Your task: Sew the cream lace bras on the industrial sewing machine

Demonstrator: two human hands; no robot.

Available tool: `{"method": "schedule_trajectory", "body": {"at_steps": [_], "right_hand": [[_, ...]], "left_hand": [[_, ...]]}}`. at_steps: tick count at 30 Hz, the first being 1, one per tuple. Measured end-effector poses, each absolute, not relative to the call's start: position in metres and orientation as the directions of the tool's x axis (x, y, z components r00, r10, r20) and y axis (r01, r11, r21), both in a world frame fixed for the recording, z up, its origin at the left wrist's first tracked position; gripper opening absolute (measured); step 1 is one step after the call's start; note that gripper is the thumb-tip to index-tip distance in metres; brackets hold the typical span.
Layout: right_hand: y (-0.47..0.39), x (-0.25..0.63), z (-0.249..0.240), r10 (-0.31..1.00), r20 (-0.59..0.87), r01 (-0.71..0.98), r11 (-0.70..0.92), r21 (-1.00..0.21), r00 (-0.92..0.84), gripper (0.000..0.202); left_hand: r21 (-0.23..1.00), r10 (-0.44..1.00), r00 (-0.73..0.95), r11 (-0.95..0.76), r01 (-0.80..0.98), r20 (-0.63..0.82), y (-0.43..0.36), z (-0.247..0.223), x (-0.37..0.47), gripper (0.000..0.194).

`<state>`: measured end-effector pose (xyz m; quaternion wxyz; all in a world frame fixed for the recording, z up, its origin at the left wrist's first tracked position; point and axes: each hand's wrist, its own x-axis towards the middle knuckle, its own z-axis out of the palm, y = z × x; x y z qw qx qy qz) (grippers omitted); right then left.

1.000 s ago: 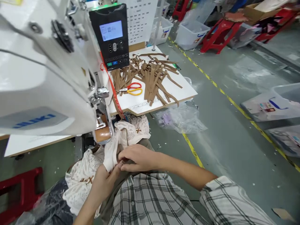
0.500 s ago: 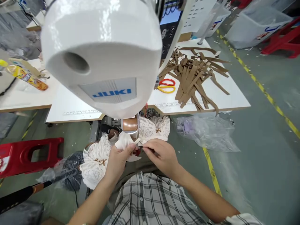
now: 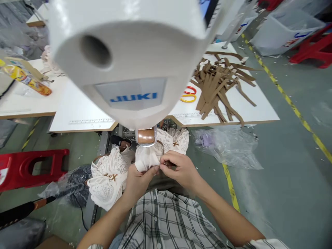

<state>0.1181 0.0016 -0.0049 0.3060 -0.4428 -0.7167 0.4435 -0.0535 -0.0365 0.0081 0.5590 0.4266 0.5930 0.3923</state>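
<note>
My left hand (image 3: 140, 183) pinches the lower edge of a white lace bra (image 3: 146, 157) just below the sewing machine head (image 3: 124, 62). My right hand (image 3: 181, 169) has thumb and index finger closed on the same edge, close beside the left fingertips. Toward the right, a lace cup (image 3: 178, 140) with a small brown bow shows beyond my right hand. More white lace bras (image 3: 106, 183) with brown bows hang in a heap to the left of my left hand. The machine head, marked JUKI, hides the needle area.
Brown fabric strips (image 3: 215, 83) lie piled on the white table (image 3: 259, 107), near red-and-yellow-handled scissors (image 3: 188, 98). A drink bottle (image 3: 28, 81) lies at the left. A red stool (image 3: 58, 166) stands on the floor left; a plastic bag (image 3: 230, 147) is at the right.
My left hand has shifted right and slightly down, turning the bra's edge so more cloth shows above the fingers. My right hand stays nearly in place. The camera has moved closer to the machine head.
</note>
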Motion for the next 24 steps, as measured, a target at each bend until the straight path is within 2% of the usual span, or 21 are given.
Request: {"method": "schedule_trajectory", "body": {"at_steps": [5, 9, 12, 15, 20, 24], "right_hand": [[0.006, 0.127, 0.005, 0.816, 0.047, 0.359, 0.303, -0.883, -0.576, 0.018], [0.003, 0.124, -0.003, 0.816, -0.016, 0.377, 0.250, -0.892, -0.578, 0.020], [-0.001, 0.119, -0.010, 0.856, -0.019, 0.409, 0.227, -0.884, -0.516, 0.016], [0.001, 0.119, -0.012, 0.876, -0.035, 0.420, 0.196, -0.886, -0.482, 0.014], [0.013, 0.134, -0.002, 0.874, -0.192, 0.353, -0.025, -0.935, -0.447, 0.015], [0.012, 0.141, 0.007, 0.897, -0.179, 0.377, -0.016, -0.926, -0.403, 0.010]], "left_hand": [[0.946, 0.946, 0.070, 0.321, -0.044, -0.318, -0.038, 0.009, -0.050, 0.026], [0.930, 0.927, 0.157, 0.357, -0.088, -0.341, -0.029, 0.009, -0.057, 0.028], [0.928, 0.907, 0.215, 0.373, -0.007, -0.363, -0.026, 0.007, -0.064, 0.027], [0.945, 0.932, 0.162, 0.310, 0.104, -0.323, -0.025, 0.007, -0.067, 0.027], [0.953, 0.958, 0.120, 0.235, 0.194, -0.261, -0.017, 0.012, -0.072, 0.024], [0.944, 0.944, 0.189, 0.220, 0.246, -0.269, -0.011, 0.017, -0.073, 0.025]]}}
